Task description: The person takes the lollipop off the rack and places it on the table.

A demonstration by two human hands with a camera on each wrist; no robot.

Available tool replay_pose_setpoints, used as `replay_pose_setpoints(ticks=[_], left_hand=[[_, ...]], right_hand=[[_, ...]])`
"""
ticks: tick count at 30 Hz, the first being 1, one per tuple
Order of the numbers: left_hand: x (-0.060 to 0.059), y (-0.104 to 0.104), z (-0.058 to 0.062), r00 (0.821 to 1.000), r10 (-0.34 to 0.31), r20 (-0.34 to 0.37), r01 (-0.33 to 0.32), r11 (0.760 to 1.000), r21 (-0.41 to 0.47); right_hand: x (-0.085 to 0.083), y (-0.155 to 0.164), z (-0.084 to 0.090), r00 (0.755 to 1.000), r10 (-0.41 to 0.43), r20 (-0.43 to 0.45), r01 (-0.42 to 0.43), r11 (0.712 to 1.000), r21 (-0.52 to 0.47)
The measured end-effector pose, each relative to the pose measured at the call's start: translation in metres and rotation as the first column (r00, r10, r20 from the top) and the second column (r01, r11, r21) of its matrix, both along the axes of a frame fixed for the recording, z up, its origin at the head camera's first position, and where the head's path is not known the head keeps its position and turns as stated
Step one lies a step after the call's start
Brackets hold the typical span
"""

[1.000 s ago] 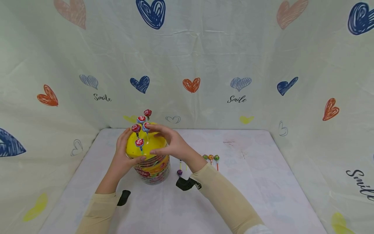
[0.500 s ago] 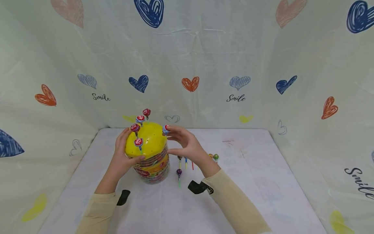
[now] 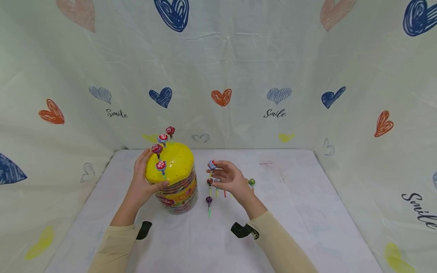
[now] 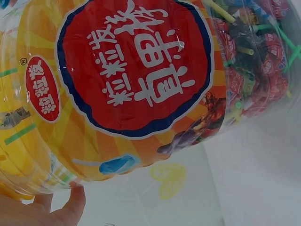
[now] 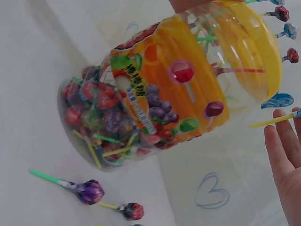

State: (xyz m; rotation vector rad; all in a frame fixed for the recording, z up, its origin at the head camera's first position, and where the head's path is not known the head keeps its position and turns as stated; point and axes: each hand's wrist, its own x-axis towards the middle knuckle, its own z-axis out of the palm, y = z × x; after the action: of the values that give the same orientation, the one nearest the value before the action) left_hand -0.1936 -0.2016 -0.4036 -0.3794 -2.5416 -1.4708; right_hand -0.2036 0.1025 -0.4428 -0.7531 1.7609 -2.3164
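A clear candy jar (image 3: 179, 197) full of lollipops stands on the table, its orange label filling much of the left wrist view. Several wrapped lollipops stick up from the left part of its yellow lid (image 3: 177, 159). My left hand (image 3: 141, 178) grips the jar at the lid's left side, thumb in front. To the right of the jar, my right hand (image 3: 233, 180) pinches a blue-and-red lollipop (image 3: 211, 164) by its wrapped head. Its yellow stick (image 5: 273, 122) points down in the head view and crosses in front of my fingers in the right wrist view.
On the white table (image 3: 293, 227), a purple lollipop (image 3: 209, 199) and a dark red one (image 5: 133, 211) lie right of the jar. More lollipops, including a green one (image 3: 252, 182), lie partly behind my right hand. A heart-printed curtain (image 3: 239, 76) hangs behind the table.
My right hand has drawn the blue-and-red lollipop off the lid and carried it right and down, over the loose lollipops. My left hand keeps its grip on the jar.
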Motion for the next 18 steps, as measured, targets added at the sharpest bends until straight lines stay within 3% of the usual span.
replay_pose_setpoints(ticks=[7, 13, 18], left_hand=[[-0.001, 0.000, -0.002, 1.000, 0.002, -0.001, -0.002, 1.000, 0.002], [-0.002, -0.001, -0.005, 1.000, 0.001, -0.006, -0.001, 1.000, 0.006], [-0.002, -0.001, -0.004, 1.000, 0.000, -0.007, 0.000, 1.000, 0.005]], right_hand=[[0.004, 0.005, -0.033, 0.972, -0.150, 0.182, 0.139, 0.987, 0.076], [0.002, 0.008, -0.062, 0.932, -0.266, 0.248, 0.230, 0.959, 0.167], [0.001, 0.009, -0.084, 0.906, -0.299, 0.298, 0.262, 0.952, 0.159]])
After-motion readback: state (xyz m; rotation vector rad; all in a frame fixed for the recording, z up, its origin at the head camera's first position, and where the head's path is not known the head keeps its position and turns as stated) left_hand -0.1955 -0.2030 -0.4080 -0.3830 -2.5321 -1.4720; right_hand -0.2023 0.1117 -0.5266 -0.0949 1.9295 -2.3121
